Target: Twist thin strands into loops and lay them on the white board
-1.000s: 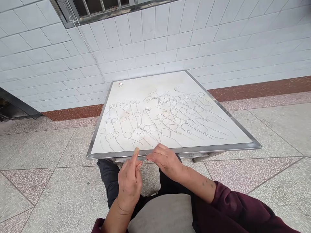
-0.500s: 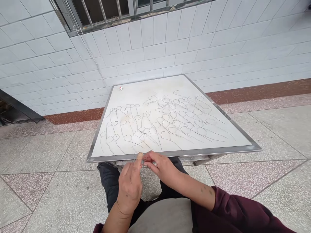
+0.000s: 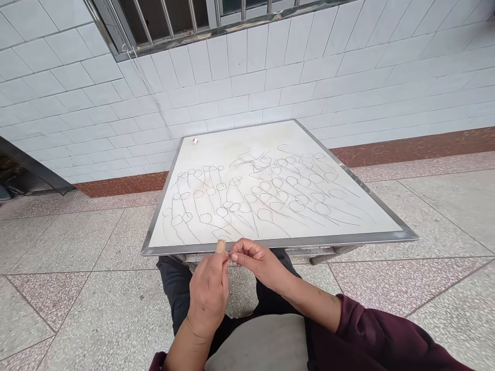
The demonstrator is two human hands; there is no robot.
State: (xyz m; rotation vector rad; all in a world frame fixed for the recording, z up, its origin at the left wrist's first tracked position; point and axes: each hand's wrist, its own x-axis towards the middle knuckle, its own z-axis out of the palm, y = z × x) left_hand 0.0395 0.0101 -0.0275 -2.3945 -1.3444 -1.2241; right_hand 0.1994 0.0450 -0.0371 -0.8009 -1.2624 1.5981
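My left hand (image 3: 210,286) is closed in a pinch at the table's front edge, a tan wrap around one raised fingertip. Against it, my right hand (image 3: 257,263) pinches with thumb and forefinger, the fingertips of both hands almost touching. Between them is a thin dark wire (image 3: 229,255), mostly hidden by the fingers. Just beyond, many looped wires (image 3: 265,215) lie spread over the white tabletop (image 3: 240,135), each a small ring with a long tail. Some straighter wires (image 3: 255,164) lie in a loose heap farther back.
A small red-and-white object (image 3: 195,141) sits at the table's far left corner. Grey metal trim (image 3: 348,240) edges the table. Behind stands a white tiled wall (image 3: 240,72) with a barred window (image 3: 170,20). My legs (image 3: 174,288) are under the front edge.
My right thumb and fingers have drawn closer together at the left fingertips, and the wire between them shows less. The view has shifted slightly; the wires on the table lie as before.
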